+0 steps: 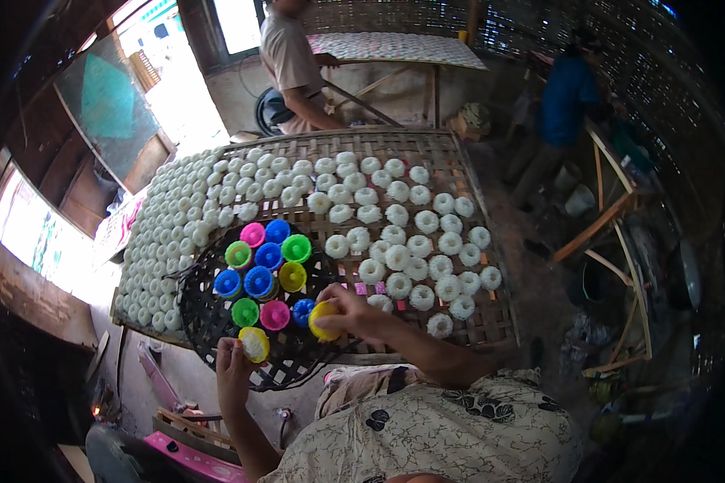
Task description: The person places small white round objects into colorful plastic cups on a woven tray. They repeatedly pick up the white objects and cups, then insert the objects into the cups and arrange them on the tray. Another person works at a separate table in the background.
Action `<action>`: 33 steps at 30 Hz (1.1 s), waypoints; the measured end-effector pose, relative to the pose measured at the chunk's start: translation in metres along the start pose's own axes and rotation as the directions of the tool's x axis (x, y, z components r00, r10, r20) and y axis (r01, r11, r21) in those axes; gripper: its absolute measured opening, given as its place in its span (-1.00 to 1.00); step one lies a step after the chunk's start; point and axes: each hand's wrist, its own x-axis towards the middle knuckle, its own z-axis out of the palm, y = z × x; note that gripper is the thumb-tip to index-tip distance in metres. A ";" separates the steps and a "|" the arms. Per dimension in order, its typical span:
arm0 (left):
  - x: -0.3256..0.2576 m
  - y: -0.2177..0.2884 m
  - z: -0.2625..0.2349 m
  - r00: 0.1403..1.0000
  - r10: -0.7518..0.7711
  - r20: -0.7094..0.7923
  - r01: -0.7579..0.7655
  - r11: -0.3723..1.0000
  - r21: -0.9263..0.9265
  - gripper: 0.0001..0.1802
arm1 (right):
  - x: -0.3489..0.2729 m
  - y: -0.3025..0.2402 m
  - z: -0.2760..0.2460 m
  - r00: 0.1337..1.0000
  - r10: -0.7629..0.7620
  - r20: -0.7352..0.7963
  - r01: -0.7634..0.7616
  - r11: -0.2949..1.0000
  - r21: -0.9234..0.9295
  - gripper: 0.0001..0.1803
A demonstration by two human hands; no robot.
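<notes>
My left hand [232,364] grips the edge of a yellow ring mould [254,344] that has a white, grainy filling in it. Just to the right, my right hand [353,314] is closed around a second yellow mould [324,321], tipped on its side; its inside is hidden from me. Both are over the near rim of a dark woven basket [197,302]. In that basket sit several plastic moulds in blue, green, pink and yellow, among them a blue mould [258,282] and a pink mould [275,315]. A small blue mould [302,311] lies beside my right fingers.
A large woven bamboo tray [491,318] bears many white rings, packed tightly at left and looser at right, like this ring [421,297]. A person [294,72] stands beyond it, near another laden table [395,50]. Someone in blue [568,97] works at the right by a wooden frame [596,229].
</notes>
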 end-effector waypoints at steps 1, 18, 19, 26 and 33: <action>0.003 0.001 0.013 0.998 0.000 0.056 0.005 0.997 -0.080 -0.76 | -0.012 -0.004 -0.017 0.998 0.030 -0.064 -0.026 0.998 0.061 -0.43; 0.026 -0.030 0.281 0.626 -0.149 0.765 0.413 0.896 -0.165 -0.51 | -0.245 -0.025 -0.142 0.695 -0.158 -0.701 0.652 0.550 0.522 -0.32; 0.022 -0.035 0.295 0.582 -0.171 0.795 0.413 0.904 -0.108 -0.54 | -0.250 -0.024 -0.139 0.625 -0.230 -0.746 0.712 0.558 0.426 -0.53; -0.017 -0.062 0.336 0.150 0.211 0.966 -0.932 0.356 0.067 -0.41 | -0.233 0.018 -0.149 0.396 -0.486 -0.779 -0.157 0.800 -0.580 -0.55; -0.014 -0.067 0.330 0.154 0.233 0.960 -0.873 0.487 0.021 -0.41 | -0.238 0.036 -0.161 0.249 -0.612 -0.751 0.377 0.775 -0.507 -0.53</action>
